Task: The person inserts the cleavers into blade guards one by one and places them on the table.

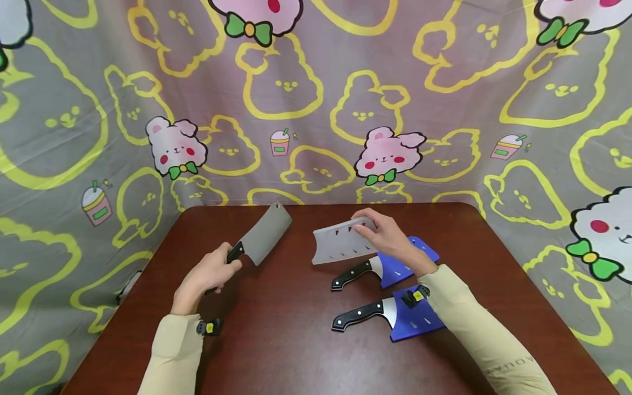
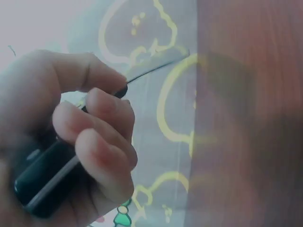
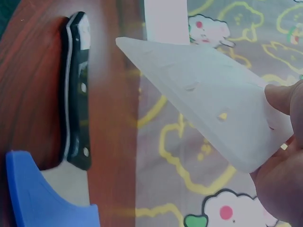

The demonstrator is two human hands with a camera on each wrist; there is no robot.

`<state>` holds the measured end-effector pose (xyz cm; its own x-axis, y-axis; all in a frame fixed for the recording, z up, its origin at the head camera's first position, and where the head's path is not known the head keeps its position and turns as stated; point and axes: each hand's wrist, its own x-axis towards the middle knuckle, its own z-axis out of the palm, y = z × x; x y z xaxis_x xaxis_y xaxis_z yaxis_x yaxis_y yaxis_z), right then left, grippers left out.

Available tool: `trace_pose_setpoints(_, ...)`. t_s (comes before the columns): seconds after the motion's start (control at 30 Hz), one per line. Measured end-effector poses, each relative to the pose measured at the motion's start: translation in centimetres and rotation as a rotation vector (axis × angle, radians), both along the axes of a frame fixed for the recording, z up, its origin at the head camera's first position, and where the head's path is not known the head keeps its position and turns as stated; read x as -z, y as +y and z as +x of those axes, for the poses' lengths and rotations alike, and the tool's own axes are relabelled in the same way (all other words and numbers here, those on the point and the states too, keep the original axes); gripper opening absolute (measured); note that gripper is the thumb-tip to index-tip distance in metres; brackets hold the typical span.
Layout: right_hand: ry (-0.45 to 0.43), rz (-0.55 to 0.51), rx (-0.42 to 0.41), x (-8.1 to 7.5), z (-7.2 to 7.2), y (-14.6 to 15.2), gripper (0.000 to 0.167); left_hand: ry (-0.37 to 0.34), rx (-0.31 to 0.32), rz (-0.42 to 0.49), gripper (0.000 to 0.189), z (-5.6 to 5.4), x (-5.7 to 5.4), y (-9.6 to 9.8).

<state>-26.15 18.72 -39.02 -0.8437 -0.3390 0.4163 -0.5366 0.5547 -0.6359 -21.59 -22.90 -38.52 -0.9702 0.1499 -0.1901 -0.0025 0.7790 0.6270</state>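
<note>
My left hand (image 1: 209, 271) grips the black handle (image 2: 52, 175) of a cleaver, fingers curled round it. The bare cleaver blade (image 1: 266, 233) points up and to the right, away from me, above the table. My right hand (image 1: 382, 233) pinches one end of a translucent white blade cover (image 1: 340, 245) between thumb and fingers; it has small slots and looks empty. In the right wrist view the cover (image 3: 203, 99) is tilted in the air. A gap separates the cover from the cleaver. Below my right hand lies a knife (image 1: 353, 275) in a blue cover (image 1: 392, 270).
A second black-handled knife (image 1: 360, 314) in a blue cover (image 1: 412, 323) lies nearer me, partly under my right forearm. The brown table (image 1: 276, 351) ends at a patterned curtain (image 1: 316, 109) behind and at both sides.
</note>
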Motion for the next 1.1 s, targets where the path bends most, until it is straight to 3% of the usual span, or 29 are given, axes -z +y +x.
trace_pose_setpoints(0.43, -0.036, -0.159, 0.074, -1.0, 1.0, 2.7, 0.024, 0.062, 0.135, 0.101, 0.031, -0.1, -1.3, 2.0)
trace_pose_setpoints(0.83, 0.101, -0.236, 0.155, -3.0, 2.3, 4.5, 0.023, 0.101, 0.225, 0.194, 0.032, 1.0, -3.7, 3.7)
trace_pose_setpoints(1.1, 0.120, -0.270, 0.207, -3.3, 3.0, 6.0, 0.023, 0.078, 0.305, 0.337, 0.034, 0.4, -3.5, 4.7)
